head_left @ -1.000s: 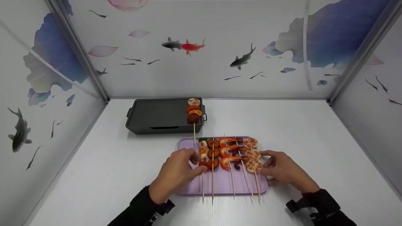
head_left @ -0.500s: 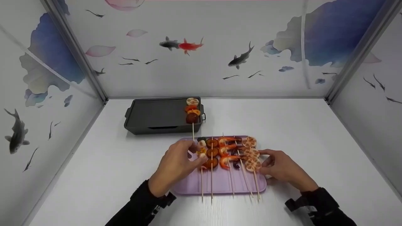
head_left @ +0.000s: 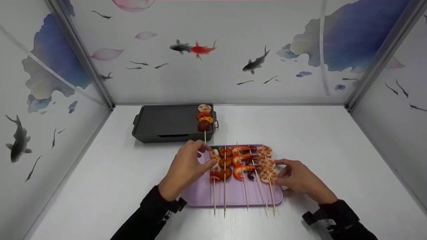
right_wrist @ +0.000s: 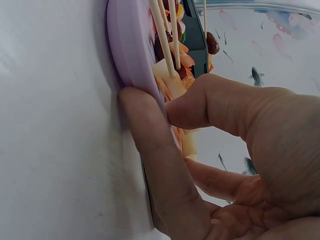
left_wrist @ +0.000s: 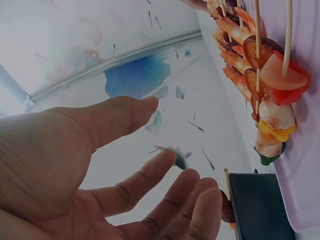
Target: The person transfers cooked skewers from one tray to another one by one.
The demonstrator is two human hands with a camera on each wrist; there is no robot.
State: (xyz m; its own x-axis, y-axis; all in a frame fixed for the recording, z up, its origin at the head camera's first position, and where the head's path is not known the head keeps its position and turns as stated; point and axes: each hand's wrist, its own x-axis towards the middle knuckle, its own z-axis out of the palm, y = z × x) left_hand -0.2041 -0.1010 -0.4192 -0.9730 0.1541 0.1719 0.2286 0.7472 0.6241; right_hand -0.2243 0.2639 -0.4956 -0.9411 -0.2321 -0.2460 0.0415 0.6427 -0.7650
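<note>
A purple tray [head_left: 235,195] carries several food skewers side by side. From left to right lie a mixed vegetable skewer [head_left: 214,176], a mushroom-slice skewer [head_left: 225,173], a shrimp skewer [head_left: 241,172], a partly hidden dark skewer [head_left: 251,175] and a lotus-root skewer [head_left: 269,175]. My left hand [head_left: 188,166] hovers by the tray's left edge, thumb and fingers spread with nothing between them in the left wrist view. At the right edge, my right hand [head_left: 302,180] pinches the tray rim [right_wrist: 132,55], thumb above and a finger at its outer side.
Behind the tray, to the left, stands a dark grey grill [head_left: 166,120]. One skewer [head_left: 204,125] with lotus root, vegetables and a brown piece lies along its right side, its stick jutting towards me. White printed walls [head_left: 213,80] enclose the table.
My left hand has shifted away from me along the mixed vegetable skewer, uncovering its red pieces. The right hand stays at the tray edge.
</note>
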